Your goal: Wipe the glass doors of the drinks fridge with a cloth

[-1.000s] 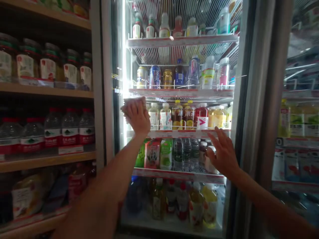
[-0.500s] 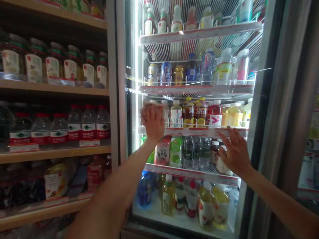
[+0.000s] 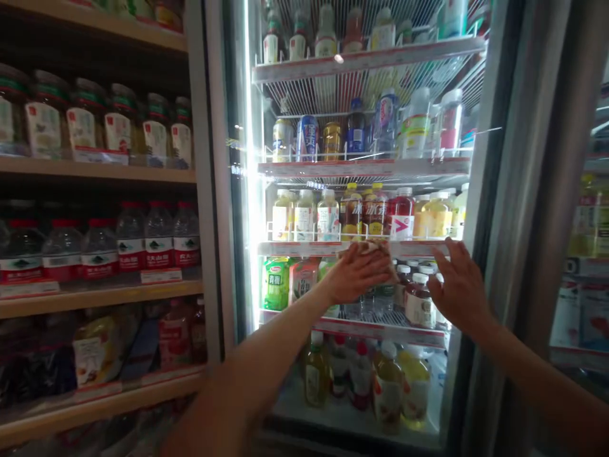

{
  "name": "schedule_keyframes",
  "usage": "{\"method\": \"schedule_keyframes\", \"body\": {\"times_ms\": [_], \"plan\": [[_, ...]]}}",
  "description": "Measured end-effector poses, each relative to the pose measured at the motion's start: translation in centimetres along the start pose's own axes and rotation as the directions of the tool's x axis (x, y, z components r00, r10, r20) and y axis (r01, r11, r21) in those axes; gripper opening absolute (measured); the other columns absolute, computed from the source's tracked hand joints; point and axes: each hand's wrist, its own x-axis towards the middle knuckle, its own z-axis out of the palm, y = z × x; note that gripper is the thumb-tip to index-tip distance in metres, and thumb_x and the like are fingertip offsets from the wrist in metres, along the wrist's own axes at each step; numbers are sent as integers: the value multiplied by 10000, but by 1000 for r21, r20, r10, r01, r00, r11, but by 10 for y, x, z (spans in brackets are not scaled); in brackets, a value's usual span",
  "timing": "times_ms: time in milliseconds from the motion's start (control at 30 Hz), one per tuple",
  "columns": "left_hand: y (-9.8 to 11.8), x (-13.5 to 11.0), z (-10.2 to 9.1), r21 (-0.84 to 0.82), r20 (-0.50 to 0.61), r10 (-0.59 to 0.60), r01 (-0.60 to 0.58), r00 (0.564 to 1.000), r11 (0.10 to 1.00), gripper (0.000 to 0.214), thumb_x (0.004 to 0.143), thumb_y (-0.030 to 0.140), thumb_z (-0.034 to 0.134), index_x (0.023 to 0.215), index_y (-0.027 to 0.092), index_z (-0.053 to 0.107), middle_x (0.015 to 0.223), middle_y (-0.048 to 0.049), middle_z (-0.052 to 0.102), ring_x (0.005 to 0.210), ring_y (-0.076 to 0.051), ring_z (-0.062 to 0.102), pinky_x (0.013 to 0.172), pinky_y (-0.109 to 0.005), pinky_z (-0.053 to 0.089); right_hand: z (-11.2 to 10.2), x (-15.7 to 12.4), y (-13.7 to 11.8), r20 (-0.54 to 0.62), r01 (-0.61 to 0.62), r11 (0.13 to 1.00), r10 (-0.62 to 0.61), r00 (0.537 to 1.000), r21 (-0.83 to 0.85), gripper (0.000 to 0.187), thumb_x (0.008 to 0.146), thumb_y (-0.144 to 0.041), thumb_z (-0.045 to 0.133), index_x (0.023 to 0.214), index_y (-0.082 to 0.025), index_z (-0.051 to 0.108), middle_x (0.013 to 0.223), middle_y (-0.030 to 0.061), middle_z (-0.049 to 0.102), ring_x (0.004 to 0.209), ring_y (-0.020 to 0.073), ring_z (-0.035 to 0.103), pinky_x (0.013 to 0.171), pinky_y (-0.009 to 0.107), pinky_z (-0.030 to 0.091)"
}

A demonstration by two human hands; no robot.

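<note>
My left hand [image 3: 359, 274] presses a crumpled brownish cloth [image 3: 380, 246] against the glass door [image 3: 304, 355] of a lit drinks fridge. Part of the cloth sticks out past the fingertips; the rest is under the palm. To its right, my right hand [image 3: 459, 285] is raised at the door's right side with its fingers apart, holding nothing. Whether that palm touches the glass I cannot tell. Through the door show bottled teas [image 3: 352, 212], a red drink bottle [image 3: 401, 216] and brown jars with white caps [image 3: 420, 301].
On the left, wooden shelves [image 3: 99, 166] carry jars and red-capped water bottles [image 3: 99, 251]. A grey metal post [image 3: 209, 190] stands between them and the fridge. The door's dark right frame [image 3: 499, 190] is beside my right arm, with another fridge [image 3: 580, 279] farther right.
My left hand has moved right and down across the glass with the cloth. The right hand stays near the door's right side. The view has shifted slightly to the right.
</note>
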Motion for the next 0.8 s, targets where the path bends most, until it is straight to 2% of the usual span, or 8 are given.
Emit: {"method": "schedule_keyframes", "body": {"times_ms": [100,200,267,367,467,600,700,800], "plan": [[-17,-2,-7,25,-141,-352,359,925,933,441,900,295,355,1341,317,368,1456,2,344,1390,-200,175,1144,-507,38,-4,-8,14,34,-17,999,16,999,27,586,835,-225,462,1400,-195,308,1494,113,228,1343,312,273,1045,490,338],[-28,0,-8,-27,-294,-738,767,607,641,470,895,308,361,1361,247,355,1484,-75,277,1395,-268,141,1122,-565,55,-5,-16,26,32,-40,999,39,999,21,590,839,-220,462,1405,-191,297,1495,114,229,1351,305,257,1053,490,328],[-12,6,-1,-6,-252,-642,663,724,749,484,885,309,387,1365,263,346,1478,-68,293,1397,-270,128,1120,-574,35,-5,-18,27,34,-49,999,49,998,20,599,839,-218,466,1410,-187,286,1492,124,234,1357,310,239,1052,495,323],[20,22,10,-6,-84,-90,90,992,996,495,878,273,404,1360,348,321,1447,12,360,1397,-195,150,1142,-515,3,-11,-18,24,40,-49,998,48,998,25,562,850,-212,451,1395,-194,314,1463,137,296,1346,311,267,1041,488,330],[21,50,8,-52,-70,-125,121,990,991,462,895,278,365,1353,328,342,1453,3,350,1391,-190,170,1144,-497,-5,-24,-19,27,44,-10,1000,9,999,27,519,857,-202,433,1370,-189,351,1440,141,334,1332,304,301,1035,484,338],[17,81,4,-110,-167,-591,581,789,806,449,905,287,335,1350,244,375,1483,-77,280,1393,-287,139,1105,-594,-7,-38,-23,38,-13,-14,1000,15,1000,27,546,839,-202,449,1374,-176,341,1461,141,294,1336,305,290,1042,498,328],[55,83,18,-135,-94,-169,156,981,979,438,885,248,381,1320,289,409,1452,-26,353,1376,-268,211,1109,-599,12,-42,-29,39,-16,-27,999,28,999,33,601,832,-173,448,1408,-211,280,1468,118,291,1341,288,286,1051,489,325],[87,85,32,-180,-22,280,-279,960,943,414,866,239,408,1270,314,458,1437,16,378,1359,-215,266,1135,-543,67,-44,-37,38,21,-28,999,28,999,33,645,829,-152,450,1429,-235,227,1468,109,295,1338,285,295,1048,497,331]]}}
